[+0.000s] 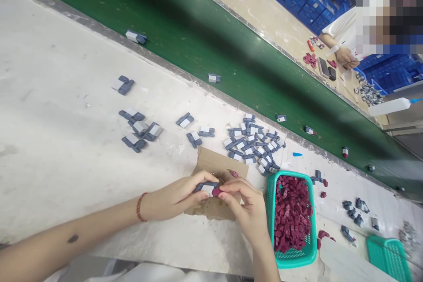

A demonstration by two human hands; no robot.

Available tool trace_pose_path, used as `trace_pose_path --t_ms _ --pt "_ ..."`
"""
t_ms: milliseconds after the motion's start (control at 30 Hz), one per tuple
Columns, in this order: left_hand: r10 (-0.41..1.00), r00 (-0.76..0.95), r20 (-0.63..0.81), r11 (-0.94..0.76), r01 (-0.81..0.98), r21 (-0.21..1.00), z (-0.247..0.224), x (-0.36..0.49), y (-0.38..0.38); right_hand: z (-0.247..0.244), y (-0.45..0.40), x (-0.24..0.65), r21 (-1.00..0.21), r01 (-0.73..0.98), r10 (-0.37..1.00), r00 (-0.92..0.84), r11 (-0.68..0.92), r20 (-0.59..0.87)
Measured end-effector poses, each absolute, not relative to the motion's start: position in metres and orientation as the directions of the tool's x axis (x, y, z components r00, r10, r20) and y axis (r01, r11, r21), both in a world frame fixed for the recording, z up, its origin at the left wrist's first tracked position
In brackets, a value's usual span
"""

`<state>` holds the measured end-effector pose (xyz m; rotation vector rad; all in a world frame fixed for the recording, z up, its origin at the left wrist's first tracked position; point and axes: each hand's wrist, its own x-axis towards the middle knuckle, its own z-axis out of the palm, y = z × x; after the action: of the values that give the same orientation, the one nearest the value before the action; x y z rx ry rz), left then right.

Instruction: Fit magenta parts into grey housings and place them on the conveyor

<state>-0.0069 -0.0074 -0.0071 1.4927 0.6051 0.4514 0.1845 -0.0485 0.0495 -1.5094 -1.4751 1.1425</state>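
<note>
Centrally, blue-grey part (pixel 205 187) pinched in left hand (pixel 175 195), against maroon piece (pixel 216 192) pinched in right hand (pixel 248 203)

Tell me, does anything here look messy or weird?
Yes: the cardboard under the left hand and right hand has dark stains and a ragged edge, so it looks worn. A few maroon pieces lie loose right of the turquoise basket, apart from those inside.

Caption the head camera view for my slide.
The left hand grips a blue-and-white part while the right hand pinches a maroon piece at its end, over cardboard, beside a teal basket.
</note>
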Motion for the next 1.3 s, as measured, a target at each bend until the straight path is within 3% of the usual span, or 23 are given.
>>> trace_pose_path --t_ms 400,500,567,633,700,833,933,1033,1100,1200,1300 --pt "0.552 0.825 -0.12 -0.087 0.2 0.976 0.003 0.002 -0.005 0.048 -0.064 0.188 -0.927 0.367 0.995 -0.03 -0.076 -0.094" --pt "0.548 0.829 -0.113 -0.157 0.234 0.959 0.013 0.011 0.003 0.06 -0.07 0.212 -0.886 0.463 0.999 -0.027 -0.017 -0.034" --pt "0.573 0.813 -0.103 -0.211 0.268 0.94 0.019 0.021 0.018 0.066 -0.074 0.24 -0.784 0.621 0.996 0.069 -0.002 0.052" --pt "0.631 0.773 -0.066 -0.266 0.295 0.918 0.024 0.036 0.043 0.067 -0.079 0.274 -0.598 0.801 0.97 0.166 -0.028 0.177" --pt "0.681 0.733 -0.002 -0.338 0.316 0.886 0.026 0.057 0.077 0.061 -0.082 0.306 -0.387 0.921 0.961 0.135 -0.032 0.242" --pt "0.682 0.723 0.115 -0.57 0.426 0.703 0.019 0.113 0.145 0.044 -0.085 0.343 -0.069 0.997 0.979 -0.011 0.026 0.201" --pt "0.671 0.724 0.158 -0.665 0.494 0.56 0.009 0.16 0.175 0.037 -0.085 0.347 0.012 0.999 0.985 -0.034 0.033 0.169" --pt "0.655 0.73 0.194 -0.703 0.497 0.508 0.004 0.209 0.183 0.035 -0.086 0.346 -0.03 1.0 0.986 0.01 -0.005 0.169" --pt "0.622 0.755 0.208 -0.732 0.466 0.496 0.003 0.242 0.179 0.037 -0.087 0.346 -0.144 0.989 0.982 0.053 -0.027 0.182" --pt "0.557 0.808 0.193 -0.754 0.395 0.525 0.004 0.289 0.168 0.043 -0.09 0.347 -0.468 0.882 0.97 0.162 -0.061 0.179" --pt "0.547 0.824 0.148 -0.714 0.367 0.596 0.006 0.326 0.156 0.052 -0.093 0.346 -0.76 0.636 0.944 0.315 -0.135 0.096"
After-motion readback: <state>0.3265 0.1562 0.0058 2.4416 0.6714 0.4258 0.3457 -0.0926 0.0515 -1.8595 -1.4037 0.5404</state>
